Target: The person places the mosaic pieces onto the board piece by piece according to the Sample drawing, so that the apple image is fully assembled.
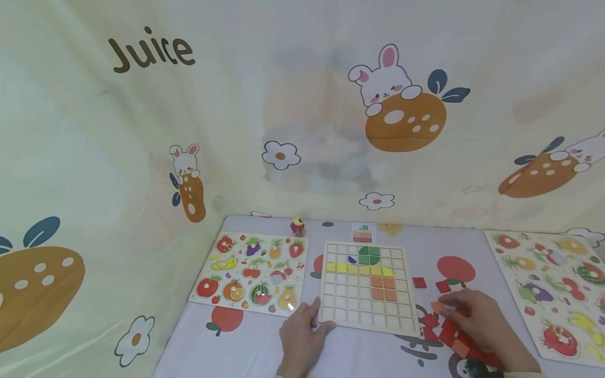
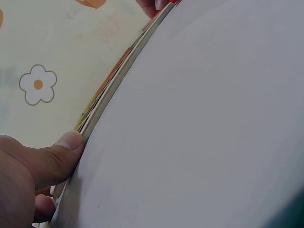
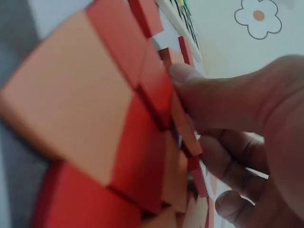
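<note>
A wooden grid board (image 1: 347,302) lies on the table, bearing green, yellow and orange tiles and a small blue piece. At its near left corner, my left hand (image 1: 301,336) holds the board, thumb (image 2: 66,145) on the front edge and fingers by the left side. To the right of the board, my right hand (image 1: 477,320) pinches an orange square tile (image 1: 437,307) between thumb and fingers. Beneath that hand is a loose pile of red tiles (image 1: 448,332) and orange tiles (image 3: 76,95), some overlapping. A small pattern card (image 1: 363,232) lies behind the board.
On the left lies a fruit puzzle board (image 1: 236,304); another fruit puzzle board (image 1: 562,294) lies at the far right. A small red and yellow figure (image 1: 297,226) stands near the back edge. Two red tiles (image 1: 419,282) lie apart from the pile. A printed curtain (image 1: 312,94) hangs behind the table.
</note>
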`<control>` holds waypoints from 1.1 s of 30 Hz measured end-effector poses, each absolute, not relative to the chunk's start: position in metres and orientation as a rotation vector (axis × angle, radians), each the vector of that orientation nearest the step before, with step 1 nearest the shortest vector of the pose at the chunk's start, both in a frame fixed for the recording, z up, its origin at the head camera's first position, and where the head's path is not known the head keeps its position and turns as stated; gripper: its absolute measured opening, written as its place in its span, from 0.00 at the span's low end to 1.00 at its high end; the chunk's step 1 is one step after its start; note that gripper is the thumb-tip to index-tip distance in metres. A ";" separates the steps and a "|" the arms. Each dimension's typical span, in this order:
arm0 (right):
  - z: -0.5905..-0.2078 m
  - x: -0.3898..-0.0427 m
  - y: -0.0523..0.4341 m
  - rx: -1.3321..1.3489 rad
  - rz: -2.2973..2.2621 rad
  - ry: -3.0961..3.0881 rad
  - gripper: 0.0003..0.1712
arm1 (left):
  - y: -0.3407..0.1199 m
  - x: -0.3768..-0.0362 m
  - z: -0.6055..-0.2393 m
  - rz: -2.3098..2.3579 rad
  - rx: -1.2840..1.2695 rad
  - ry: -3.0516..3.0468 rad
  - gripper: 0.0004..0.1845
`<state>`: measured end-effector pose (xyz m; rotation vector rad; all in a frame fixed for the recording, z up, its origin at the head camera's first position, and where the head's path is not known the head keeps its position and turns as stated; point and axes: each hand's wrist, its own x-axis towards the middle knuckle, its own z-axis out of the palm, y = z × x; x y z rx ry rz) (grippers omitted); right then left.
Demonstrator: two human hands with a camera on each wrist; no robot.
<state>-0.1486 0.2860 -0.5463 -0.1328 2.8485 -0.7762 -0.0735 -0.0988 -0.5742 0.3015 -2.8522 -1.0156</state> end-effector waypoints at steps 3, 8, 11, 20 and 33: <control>-0.545 -0.150 0.285 -0.062 -0.770 2.819 0.36 | -0.098 -0.073 -0.573 -1.025 0.309 -2.860 0.37; -0.544 -0.149 0.281 0.030 -0.851 2.810 0.38 | -0.099 -0.073 -0.574 -1.023 0.306 -2.868 0.37; -0.544 -0.148 0.273 0.030 -0.974 2.837 0.39 | -0.099 -0.073 -0.574 -1.008 0.292 -2.859 0.37; -0.544 -0.163 0.238 -0.079 -1.220 2.954 0.28 | -0.099 -0.074 -0.575 -0.992 0.283 -2.855 0.37; -0.555 -0.177 0.194 -0.028 -1.541 2.909 0.26 | -0.099 -0.074 -0.573 -1.016 0.278 -2.846 0.36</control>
